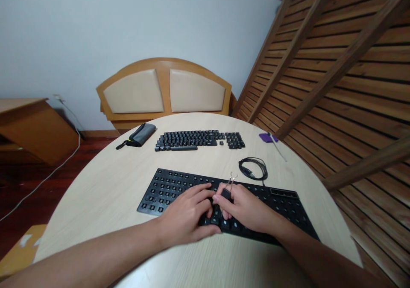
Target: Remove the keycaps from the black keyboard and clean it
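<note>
A black keyboard (174,184) lies at a slant across the near part of the round table. Its left part has no keycaps, so rows of bare switches show. My left hand (192,211) rests palm down on the keyboard's middle, fingers spread. Just right of it, my right hand (245,207) is closed around a wire keycap puller (226,193). The puller's dark handle shows by the thumb, and its two wire ends point up and away. Both hands hide the middle of the keyboard. Several keycaps (226,224) show below my right hand's fingers.
Loose black keycaps (188,138) lie in keyboard order farther back on the table (96,194). A coiled black cable (253,168) sits behind the keyboard. A grey folded cloth (143,135) is at the back left, a purple item (268,138) at the back right. Wooden slats (336,87) stand at right.
</note>
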Available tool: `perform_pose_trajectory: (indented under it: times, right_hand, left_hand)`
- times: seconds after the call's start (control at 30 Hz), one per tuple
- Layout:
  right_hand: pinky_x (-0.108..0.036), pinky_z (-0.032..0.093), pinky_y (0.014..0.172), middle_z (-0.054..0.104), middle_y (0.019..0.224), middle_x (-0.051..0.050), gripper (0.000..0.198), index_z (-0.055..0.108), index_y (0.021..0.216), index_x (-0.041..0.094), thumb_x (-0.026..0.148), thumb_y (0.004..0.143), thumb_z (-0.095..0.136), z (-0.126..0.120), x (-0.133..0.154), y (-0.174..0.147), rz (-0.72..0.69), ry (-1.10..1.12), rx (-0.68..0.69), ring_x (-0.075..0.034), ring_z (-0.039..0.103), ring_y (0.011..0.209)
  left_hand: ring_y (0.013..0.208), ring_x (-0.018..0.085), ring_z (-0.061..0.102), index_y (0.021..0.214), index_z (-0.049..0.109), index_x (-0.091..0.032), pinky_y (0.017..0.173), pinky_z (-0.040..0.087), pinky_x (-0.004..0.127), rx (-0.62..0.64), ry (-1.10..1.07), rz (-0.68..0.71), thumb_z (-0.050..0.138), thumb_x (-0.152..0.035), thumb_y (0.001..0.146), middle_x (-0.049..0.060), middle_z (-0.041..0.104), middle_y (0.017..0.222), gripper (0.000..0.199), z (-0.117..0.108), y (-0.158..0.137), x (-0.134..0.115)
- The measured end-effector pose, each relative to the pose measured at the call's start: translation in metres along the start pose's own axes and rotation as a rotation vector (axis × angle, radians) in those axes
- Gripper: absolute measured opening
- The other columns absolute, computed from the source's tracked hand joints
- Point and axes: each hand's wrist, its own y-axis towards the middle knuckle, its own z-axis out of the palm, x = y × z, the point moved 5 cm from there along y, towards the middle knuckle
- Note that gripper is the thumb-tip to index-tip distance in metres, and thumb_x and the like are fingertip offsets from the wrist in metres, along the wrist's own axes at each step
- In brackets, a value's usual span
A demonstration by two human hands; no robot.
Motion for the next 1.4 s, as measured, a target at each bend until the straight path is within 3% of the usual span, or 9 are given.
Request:
perform_pose_trajectory:
  times: [0.17, 0.37, 0.53, 0.6, 0.77, 0.87, 1.03, 1.2, 1.4]
  right_hand:
    - [-0.025, 0.046, 0.061, 0.064, 0.058, 0.002, 0.030, 0.055, 0.077, 0.020, 0.042, 0.097, 0.052, 0.004, -0.008, 0.001, 0.059, 0.109, 0.012, -0.014, 0.060, 0.055]
    - [-0.024, 0.045, 0.061, 0.064, 0.060, 0.002, 0.031, 0.053, 0.079, 0.020, 0.045, 0.098, 0.052, 0.006, -0.012, 0.001, 0.060, 0.160, 0.042, -0.013, 0.059, 0.056]
    - [-0.025, 0.044, 0.061, 0.063, 0.061, 0.001, 0.037, 0.054, 0.078, 0.019, 0.051, 0.096, 0.053, 0.006, -0.012, 0.001, 0.042, 0.213, 0.075, -0.013, 0.057, 0.057]
    - [-0.025, 0.043, 0.060, 0.062, 0.060, 0.002, 0.040, 0.053, 0.078, 0.019, 0.055, 0.095, 0.053, 0.004, -0.010, 0.002, 0.041, 0.266, 0.074, -0.012, 0.056, 0.056]
    - [-0.025, 0.042, 0.059, 0.058, 0.056, 0.003, 0.047, 0.052, 0.077, 0.019, 0.064, 0.089, 0.054, -0.002, -0.008, 0.005, 0.058, 0.372, 0.039, -0.012, 0.053, 0.053]
    - [-0.025, 0.042, 0.056, 0.056, 0.053, 0.004, 0.048, 0.053, 0.079, 0.019, 0.066, 0.087, 0.056, -0.008, -0.009, 0.007, 0.061, 0.381, 0.012, -0.012, 0.052, 0.051]
    - [-0.026, 0.042, 0.056, 0.057, 0.054, 0.003, 0.045, 0.057, 0.081, 0.018, 0.062, 0.089, 0.056, -0.019, -0.008, 0.005, 0.052, 0.309, -0.055, -0.013, 0.052, 0.052]
    - [-0.025, 0.043, 0.060, 0.058, 0.055, 0.003, 0.039, 0.056, 0.081, 0.018, 0.055, 0.095, 0.052, -0.017, -0.003, 0.000, 0.041, 0.259, -0.008, -0.012, 0.054, 0.053]
    - [-0.024, 0.043, 0.059, 0.059, 0.056, 0.003, 0.034, 0.055, 0.080, 0.019, 0.047, 0.098, 0.049, -0.009, -0.008, 0.000, 0.040, 0.225, 0.032, -0.012, 0.055, 0.054]
  left_hand:
    - [0.131, 0.032, 0.051, 0.087, 0.061, -0.017, 0.112, 0.042, 0.049, -0.024, 0.042, 0.070, 0.067, -0.047, 0.089, 0.014, 0.066, 0.123, 0.031, -0.002, -0.004, -0.004]
    - [0.101, 0.028, 0.059, 0.093, 0.060, -0.018, 0.093, 0.053, 0.045, 0.007, 0.080, 0.070, 0.060, -0.046, 0.094, 0.011, 0.065, 0.100, 0.028, -0.003, -0.004, -0.006]
    - [0.096, 0.026, 0.060, 0.095, 0.058, -0.017, 0.099, 0.048, 0.049, 0.024, 0.094, 0.102, 0.054, -0.047, 0.098, 0.009, 0.064, 0.095, 0.031, 0.000, -0.006, -0.005]
    - [0.092, 0.025, 0.060, 0.095, 0.057, -0.016, 0.097, 0.049, 0.047, -0.005, 0.059, 0.114, 0.051, -0.047, 0.099, 0.009, 0.064, 0.093, 0.031, -0.003, -0.006, -0.006]
    - [0.087, 0.022, 0.061, 0.097, 0.056, -0.018, 0.076, 0.053, 0.035, -0.083, -0.087, 0.052, 0.055, -0.045, 0.098, 0.008, 0.066, 0.095, 0.028, -0.012, -0.004, -0.007]
    - [0.088, 0.021, 0.061, 0.095, 0.058, -0.018, 0.078, 0.052, 0.035, -0.134, -0.173, -0.003, 0.064, -0.039, 0.094, 0.006, 0.067, 0.092, 0.021, -0.017, -0.004, -0.003]
    - [0.084, 0.019, 0.064, 0.097, 0.064, -0.019, 0.077, 0.051, 0.034, -0.280, -0.203, -0.191, 0.068, -0.033, 0.091, 0.004, 0.069, 0.090, 0.015, -0.039, 0.006, 0.023]
    - [0.086, 0.020, 0.064, 0.102, 0.070, -0.021, 0.078, 0.052, 0.034, -0.374, 0.020, -0.267, 0.068, -0.031, 0.091, 0.004, 0.073, 0.098, 0.015, -0.066, 0.034, 0.065]
    - [0.096, 0.024, 0.066, 0.108, 0.072, -0.022, 0.084, 0.052, 0.035, -0.288, 0.360, -0.303, 0.064, -0.031, 0.093, 0.007, 0.073, 0.103, 0.019, -0.067, 0.076, 0.111]
